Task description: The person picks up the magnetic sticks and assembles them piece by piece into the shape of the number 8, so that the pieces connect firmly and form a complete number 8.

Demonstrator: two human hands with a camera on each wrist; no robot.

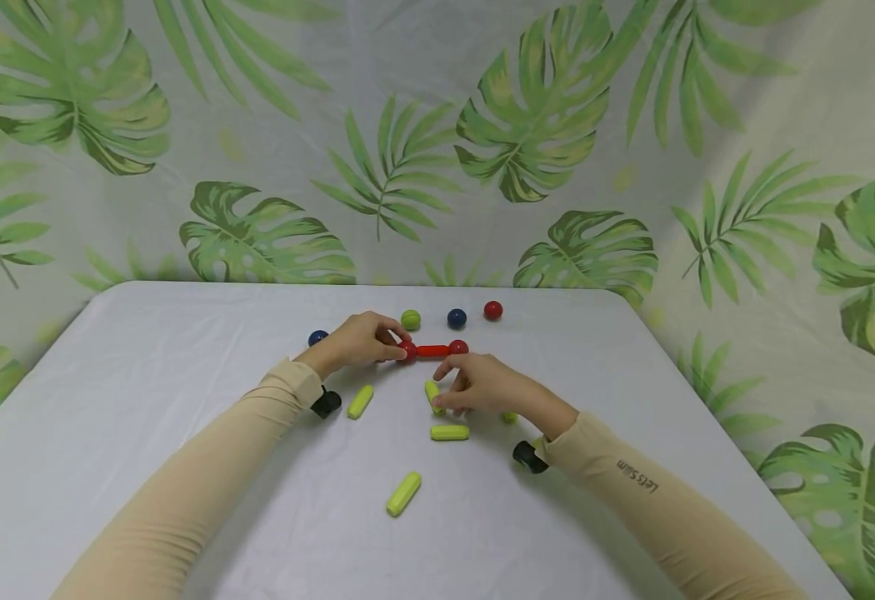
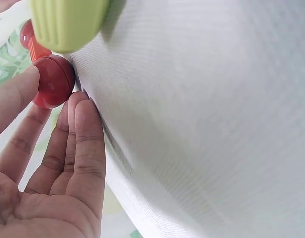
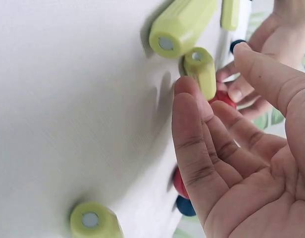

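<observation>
A red piece lies at the table's middle: a red rod (image 1: 432, 351) with a red ball (image 1: 458, 347) on its right end and another red ball (image 1: 407, 350) on its left. My left hand (image 1: 392, 340) pinches that left ball (image 2: 53, 82) between thumb and fingers (image 2: 83, 124). Just in front of the rod, my right hand (image 1: 445, 392) pinches a short green stick (image 1: 433, 396) at its tip. In the right wrist view this stick (image 3: 202, 72) stands tilted off the cloth, against my fingertips (image 3: 189, 94).
Green sticks lie loose on the white table (image 1: 145, 400): one (image 1: 360, 402) by my left wrist, one (image 1: 449, 432) near my right hand, one (image 1: 403, 493) nearer me. Beyond the rod sit a green ball (image 1: 411, 319), blue ball (image 1: 456, 317), red ball (image 1: 493, 310); another blue ball (image 1: 318, 337) sits left.
</observation>
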